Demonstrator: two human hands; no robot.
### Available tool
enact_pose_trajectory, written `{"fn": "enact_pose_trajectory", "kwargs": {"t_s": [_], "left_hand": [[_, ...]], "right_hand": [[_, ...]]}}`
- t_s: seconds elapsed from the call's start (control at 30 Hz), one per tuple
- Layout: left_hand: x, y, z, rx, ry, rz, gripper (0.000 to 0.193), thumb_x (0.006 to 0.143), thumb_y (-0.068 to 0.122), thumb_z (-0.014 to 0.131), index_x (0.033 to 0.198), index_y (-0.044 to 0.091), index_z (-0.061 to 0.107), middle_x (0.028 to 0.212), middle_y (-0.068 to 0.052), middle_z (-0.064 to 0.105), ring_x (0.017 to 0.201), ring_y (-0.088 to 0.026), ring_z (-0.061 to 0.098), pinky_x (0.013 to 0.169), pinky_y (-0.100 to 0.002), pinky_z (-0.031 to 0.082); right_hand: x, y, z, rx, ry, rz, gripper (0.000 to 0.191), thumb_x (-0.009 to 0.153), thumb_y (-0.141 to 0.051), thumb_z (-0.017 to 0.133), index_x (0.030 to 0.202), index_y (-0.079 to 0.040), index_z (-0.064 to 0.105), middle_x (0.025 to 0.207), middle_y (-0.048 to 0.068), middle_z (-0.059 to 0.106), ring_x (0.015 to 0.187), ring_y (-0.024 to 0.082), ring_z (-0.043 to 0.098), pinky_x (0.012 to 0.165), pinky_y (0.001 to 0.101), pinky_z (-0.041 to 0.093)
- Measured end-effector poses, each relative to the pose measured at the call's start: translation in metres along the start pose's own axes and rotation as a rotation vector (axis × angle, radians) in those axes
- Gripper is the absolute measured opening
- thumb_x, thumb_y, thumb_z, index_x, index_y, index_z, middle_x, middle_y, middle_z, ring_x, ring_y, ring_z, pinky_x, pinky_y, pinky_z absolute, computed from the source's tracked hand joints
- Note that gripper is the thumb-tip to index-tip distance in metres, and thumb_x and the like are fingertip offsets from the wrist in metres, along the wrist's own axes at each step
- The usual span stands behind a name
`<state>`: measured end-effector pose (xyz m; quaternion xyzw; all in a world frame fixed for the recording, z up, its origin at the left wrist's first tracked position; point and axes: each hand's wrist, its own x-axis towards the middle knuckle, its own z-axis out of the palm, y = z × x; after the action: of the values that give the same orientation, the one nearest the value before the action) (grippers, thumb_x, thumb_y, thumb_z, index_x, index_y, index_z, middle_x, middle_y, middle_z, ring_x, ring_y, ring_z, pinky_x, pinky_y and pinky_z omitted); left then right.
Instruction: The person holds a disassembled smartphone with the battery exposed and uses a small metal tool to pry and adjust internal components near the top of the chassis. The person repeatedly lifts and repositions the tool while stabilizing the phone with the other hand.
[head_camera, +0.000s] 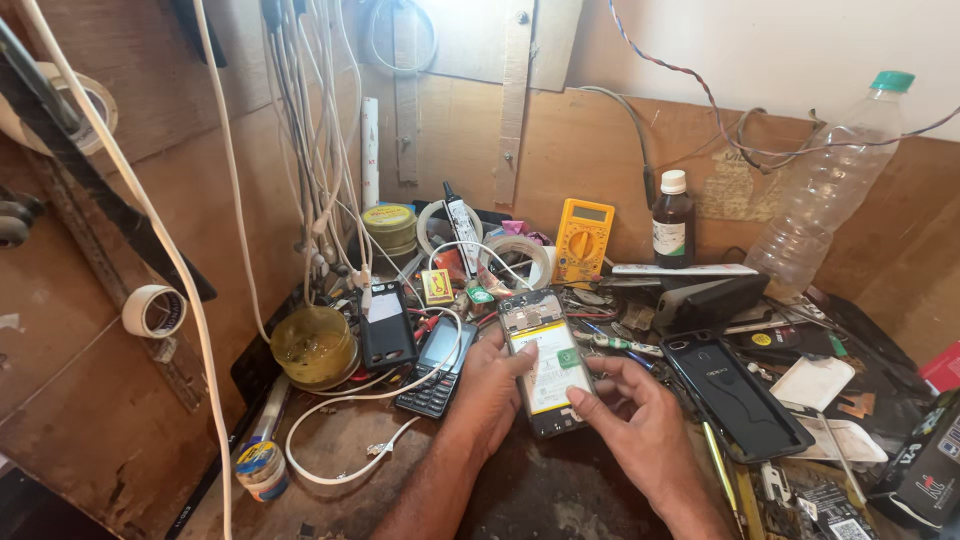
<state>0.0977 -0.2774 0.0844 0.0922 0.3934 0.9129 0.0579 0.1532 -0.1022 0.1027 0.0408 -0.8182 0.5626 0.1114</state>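
An opened smartphone (545, 362) with its back cover off lies tilted over the workbench, showing its battery and circuit board. My left hand (490, 390) grips its left edge, thumb on the battery. My right hand (640, 420) holds the lower right side, with the index finger resting on the battery. A black phone back cover (735, 395) lies just right of my right hand. A small black keypad phone (437, 362) sits just left of my left hand.
A yellow multimeter (584, 240), a brown glass bottle (673, 222) and a clear plastic bottle (825, 190) stand at the back. A jar of yellowish paste (313, 347), white cables (340, 440), tape rolls and small tools crowd the bench.
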Motion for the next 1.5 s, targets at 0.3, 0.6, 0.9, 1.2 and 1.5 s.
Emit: {"fn": "enact_pose_trajectory", "kwargs": {"t_s": [0.3, 0.6, 0.9, 1.2, 1.5], "left_hand": [[0.0, -0.002, -0.004, -0.003, -0.017, 0.019, 0.033, 0.096, -0.003, 0.055, 0.129, -0.004, 0.059, 0.115, -0.017, 0.072, 0.101, -0.024, 0.073, 0.09, -0.04, 0.06], [-0.005, 0.003, -0.002, -0.014, -0.011, 0.008, 0.032, 0.096, -0.003, 0.055, 0.128, -0.003, 0.058, 0.114, -0.017, 0.072, 0.099, -0.024, 0.073, 0.089, -0.04, 0.062], [-0.009, 0.008, 0.001, 0.033, 0.001, 0.021, 0.034, 0.094, -0.003, 0.057, 0.128, -0.003, 0.058, 0.113, -0.017, 0.073, 0.097, -0.023, 0.074, 0.088, -0.039, 0.062], [-0.012, 0.008, 0.001, 0.149, -0.063, 0.055, 0.036, 0.093, -0.003, 0.059, 0.13, -0.006, 0.06, 0.111, -0.017, 0.075, 0.094, -0.019, 0.074, 0.086, -0.034, 0.061], [-0.011, 0.006, 0.001, 0.174, -0.086, 0.025, 0.043, 0.092, -0.002, 0.06, 0.134, -0.005, 0.056, 0.111, -0.016, 0.075, 0.092, -0.02, 0.074, 0.082, -0.033, 0.062]], "right_hand": [[-0.003, 0.001, 0.005, 0.038, -0.007, 0.026, 0.051, 0.078, -0.014, 0.082, 0.126, -0.008, 0.067, 0.085, 0.003, 0.081, 0.075, 0.006, 0.064, 0.071, 0.0239, 0.048], [-0.003, 0.004, 0.005, 0.096, -0.025, 0.024, 0.05, 0.084, -0.012, 0.08, 0.132, -0.004, 0.065, 0.082, 0.007, 0.074, 0.078, 0.008, 0.065, 0.074, 0.0252, 0.049], [-0.004, 0.0, 0.008, 0.025, -0.018, 0.065, 0.048, 0.087, -0.018, 0.078, 0.131, -0.003, 0.064, 0.078, 0.012, 0.076, 0.076, 0.012, 0.069, 0.071, 0.0265, 0.051], [-0.002, 0.004, 0.007, 0.042, 0.135, 0.027, 0.032, 0.09, -0.023, 0.072, 0.113, -0.001, 0.075, 0.087, 0.007, 0.081, 0.079, 0.008, 0.07, 0.07, 0.0238, 0.055], [-0.001, 0.008, 0.007, -0.007, 0.211, -0.002, 0.028, 0.091, -0.021, 0.072, 0.11, -0.001, 0.076, 0.084, 0.007, 0.08, 0.078, 0.009, 0.072, 0.067, 0.0244, 0.054]]}}
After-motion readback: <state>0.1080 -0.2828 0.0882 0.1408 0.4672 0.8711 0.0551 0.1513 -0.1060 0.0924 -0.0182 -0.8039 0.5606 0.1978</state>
